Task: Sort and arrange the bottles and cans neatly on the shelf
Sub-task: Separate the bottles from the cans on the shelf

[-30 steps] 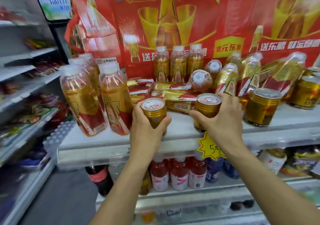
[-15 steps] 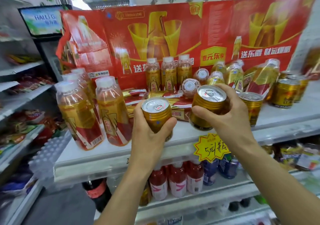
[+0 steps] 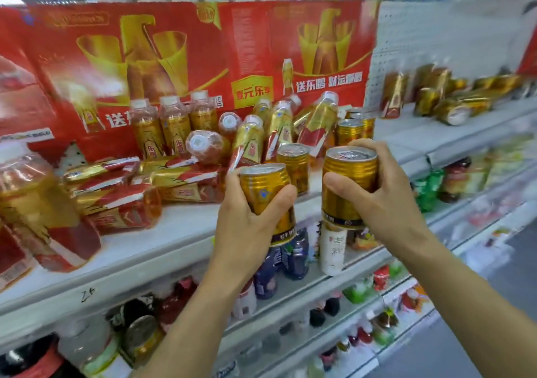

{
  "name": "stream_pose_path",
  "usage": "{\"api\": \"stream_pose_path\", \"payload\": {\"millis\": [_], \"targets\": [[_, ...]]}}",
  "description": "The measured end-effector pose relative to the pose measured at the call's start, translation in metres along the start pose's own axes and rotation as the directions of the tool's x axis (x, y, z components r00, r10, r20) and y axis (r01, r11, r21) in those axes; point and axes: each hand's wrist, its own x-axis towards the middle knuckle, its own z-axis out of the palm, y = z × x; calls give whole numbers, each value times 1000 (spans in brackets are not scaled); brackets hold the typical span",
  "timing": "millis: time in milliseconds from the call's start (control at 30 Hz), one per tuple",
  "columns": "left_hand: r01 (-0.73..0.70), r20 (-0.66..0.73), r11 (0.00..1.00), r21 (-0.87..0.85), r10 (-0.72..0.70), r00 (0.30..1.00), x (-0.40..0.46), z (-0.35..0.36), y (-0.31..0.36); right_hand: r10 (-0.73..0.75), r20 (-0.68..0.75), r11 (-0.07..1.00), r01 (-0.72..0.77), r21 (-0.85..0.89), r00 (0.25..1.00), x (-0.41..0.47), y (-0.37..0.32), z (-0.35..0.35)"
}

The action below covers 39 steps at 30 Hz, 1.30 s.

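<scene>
My left hand (image 3: 247, 226) grips a gold can (image 3: 266, 191), held tilted in the air in front of the white shelf (image 3: 180, 241). My right hand (image 3: 386, 200) grips a second gold can (image 3: 347, 186), upright and lifted off the shelf. Behind them a third gold can (image 3: 295, 165) stands on the shelf. Three small bottles (image 3: 174, 125) stand upright at the back. Other gold-and-red bottles (image 3: 279, 127) lean or lie in a heap, and flat ones (image 3: 162, 180) lie on their sides. Two large bottles (image 3: 37, 209) stand at the left.
A red promotional backboard (image 3: 186, 58) closes the shelf's rear. More gold cans (image 3: 356, 129) stand at its right end. A further shelf (image 3: 441, 127) to the right carries tumbled gold cans and bottles. Lower shelves (image 3: 296, 279) hold assorted drinks.
The view has swung right. Both hands have lifted their cans off the shelf and carried them rightward; the left can is now tilted.
</scene>
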Motion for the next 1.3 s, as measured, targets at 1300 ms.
{"api": "stream_pose_path", "payload": {"millis": [1300], "targets": [[-9,191,995,-95,27,981,245,738,37,28,-167,975,-64,-214,986,332,258,-631]]}}
